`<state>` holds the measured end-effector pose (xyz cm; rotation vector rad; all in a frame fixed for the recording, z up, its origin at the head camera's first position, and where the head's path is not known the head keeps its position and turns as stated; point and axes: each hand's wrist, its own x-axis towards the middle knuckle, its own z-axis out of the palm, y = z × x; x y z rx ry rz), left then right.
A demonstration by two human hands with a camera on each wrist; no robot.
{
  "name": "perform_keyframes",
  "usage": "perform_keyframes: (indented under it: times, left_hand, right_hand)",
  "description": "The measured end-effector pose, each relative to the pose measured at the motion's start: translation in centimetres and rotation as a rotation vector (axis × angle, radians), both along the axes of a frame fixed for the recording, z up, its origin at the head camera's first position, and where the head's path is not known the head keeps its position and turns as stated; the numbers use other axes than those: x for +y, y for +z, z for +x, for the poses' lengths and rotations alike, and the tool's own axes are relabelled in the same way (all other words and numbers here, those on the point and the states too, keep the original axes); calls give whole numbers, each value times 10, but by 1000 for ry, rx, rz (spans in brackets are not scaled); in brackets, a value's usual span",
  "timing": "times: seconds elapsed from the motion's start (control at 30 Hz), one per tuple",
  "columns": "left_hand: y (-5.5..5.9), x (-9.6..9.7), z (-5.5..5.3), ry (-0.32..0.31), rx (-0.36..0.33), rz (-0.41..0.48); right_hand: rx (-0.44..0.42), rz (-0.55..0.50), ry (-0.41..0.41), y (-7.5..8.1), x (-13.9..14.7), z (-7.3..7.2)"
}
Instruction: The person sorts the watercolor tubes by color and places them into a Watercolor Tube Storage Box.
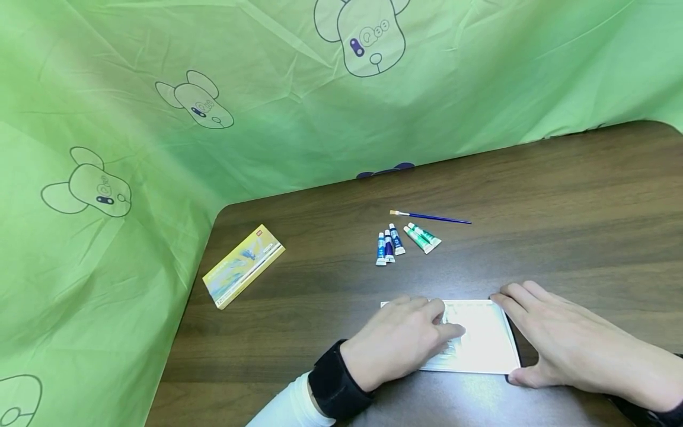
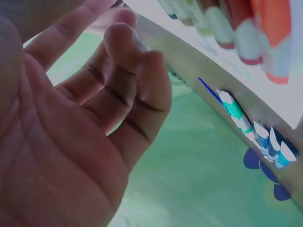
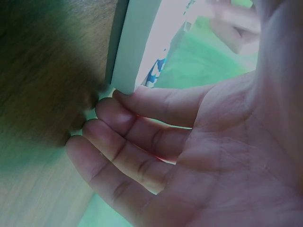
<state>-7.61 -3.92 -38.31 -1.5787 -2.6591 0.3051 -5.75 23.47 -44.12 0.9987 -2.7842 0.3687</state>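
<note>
A shallow white tray (image 1: 488, 344) lies flat before me. My right hand (image 1: 560, 344) holds its right end, thumb at the near corner and index fingertip at the far corner. In the right wrist view that fingertip meets the corner of the tray's pale side wall (image 3: 135, 47). Over the left part of the tray is my left hand (image 1: 395, 338), fingers loosely bent and nothing between them. Orange, red, brown and paler paint tubes (image 2: 272, 38) lie in the tray in the left wrist view; from above, the left hand hides them.
Beyond the tray are blue and purple paint tubes (image 1: 388, 246), two green tubes (image 1: 423, 238) and a blue-handled paintbrush (image 1: 432, 217). A yellow box (image 1: 243, 267) sits at the left on the wooden table (image 1: 587, 237). A green cloth (image 1: 267, 118) hangs along the back and left.
</note>
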Motion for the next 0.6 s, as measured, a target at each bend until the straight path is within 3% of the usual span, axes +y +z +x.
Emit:
perform_keyframes:
  times: [0.17,0.27,0.43,0.6]
  left_hand:
    - [4,-7,-13,67,-16,100]
    - [7,-15,-25,148,-33,171]
    - [6,-28,-47,337,-47,249]
    - [-2,-37,-73,564,-86,394]
  right_hand:
    - [0,3,0,1,0,0]
    - [-6,6,-1,2,-1,0]
    - [-23,11,-7,2,-1,1]
    - [-54,24,-15,3,0,1]
